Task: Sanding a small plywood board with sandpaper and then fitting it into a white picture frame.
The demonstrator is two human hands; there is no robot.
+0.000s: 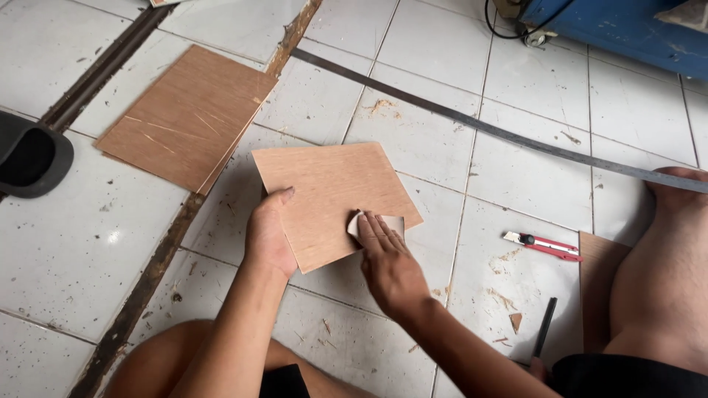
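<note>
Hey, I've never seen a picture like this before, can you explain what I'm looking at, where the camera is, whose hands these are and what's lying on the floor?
There is one picture, taken by a camera worn on a person's head, looking down at their own two bare hands. The person sits on a white tiled floor.

The left hand grips the edge of a light brown, five-sided plywood panel, tilting it up off the tiles. The right hand presses a small pale sheet, likely sandpaper, flat against the panel's lower right edge.

Around them lie a darker brown rectangular plywood board to the upper left, a long grey metal strip running diagonally, a red and white utility knife, a black pencil-like stick, and scattered wood shavings. A blue machine stands at the top right, and a black sandal is at the left edge.
</note>
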